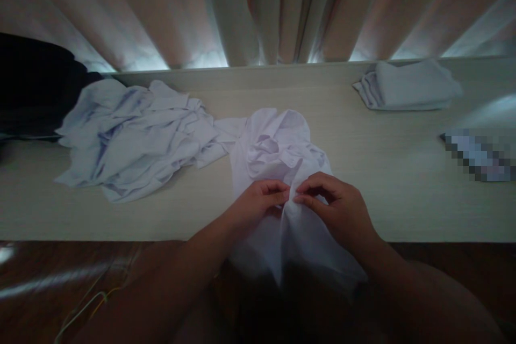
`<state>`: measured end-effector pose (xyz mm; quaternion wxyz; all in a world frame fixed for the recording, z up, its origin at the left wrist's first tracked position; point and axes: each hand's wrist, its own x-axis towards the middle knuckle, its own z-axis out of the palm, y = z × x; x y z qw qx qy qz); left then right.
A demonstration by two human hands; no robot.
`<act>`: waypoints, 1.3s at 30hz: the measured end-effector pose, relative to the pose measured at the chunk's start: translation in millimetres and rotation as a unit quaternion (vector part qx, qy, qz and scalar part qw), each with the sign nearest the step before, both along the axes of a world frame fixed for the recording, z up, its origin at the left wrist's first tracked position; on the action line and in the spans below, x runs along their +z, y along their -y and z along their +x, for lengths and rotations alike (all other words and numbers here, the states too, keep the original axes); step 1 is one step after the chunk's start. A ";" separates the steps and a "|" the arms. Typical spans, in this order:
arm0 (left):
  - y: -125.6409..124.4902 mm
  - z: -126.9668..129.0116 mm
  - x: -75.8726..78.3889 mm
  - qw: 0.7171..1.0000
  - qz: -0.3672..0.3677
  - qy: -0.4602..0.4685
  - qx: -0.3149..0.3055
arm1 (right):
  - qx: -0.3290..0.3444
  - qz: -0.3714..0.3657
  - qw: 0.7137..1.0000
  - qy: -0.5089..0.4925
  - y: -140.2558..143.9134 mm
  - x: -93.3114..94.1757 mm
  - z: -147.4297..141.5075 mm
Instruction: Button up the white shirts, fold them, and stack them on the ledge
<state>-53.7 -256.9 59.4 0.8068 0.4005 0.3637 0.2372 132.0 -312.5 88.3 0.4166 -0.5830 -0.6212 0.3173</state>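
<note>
A crumpled white shirt (278,134) lies at the front middle of the pale table, its lower part hanging over the near edge. Both hands meet on it, fingertips almost touching. My left hand (264,199) pinches the cloth between thumb and fingers from the left. From the right, my right hand (336,199) pinches the same raised fold. Whatever small detail sits between the fingertips is too small to make out. To the left, a heap of rumpled white cloth (137,134) reaches as far as the shirt.
A folded white cloth stack (415,86) rests at the back right of the table (387,161). Nearer the right edge lies a pixelated flat item (479,156). A black bundle (36,86) stands at far left. Curtains (161,5) hang behind; thin cords (100,295) trail below left.
</note>
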 end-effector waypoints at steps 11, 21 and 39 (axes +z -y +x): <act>0.6 0.2 11.4 0.990 0.105 -0.087 0.023 | -0.011 0.081 0.990 0.117 1.6 1.0 -1.5; 1.8 -0.9 25.6 0.949 0.244 -0.199 0.002 | -0.001 0.127 0.979 0.161 -0.5 -5.0 -4.8; 2.3 -0.1 26.6 0.928 0.296 -0.227 -0.006 | -0.021 0.022 0.994 0.109 -2.2 0.4 -1.7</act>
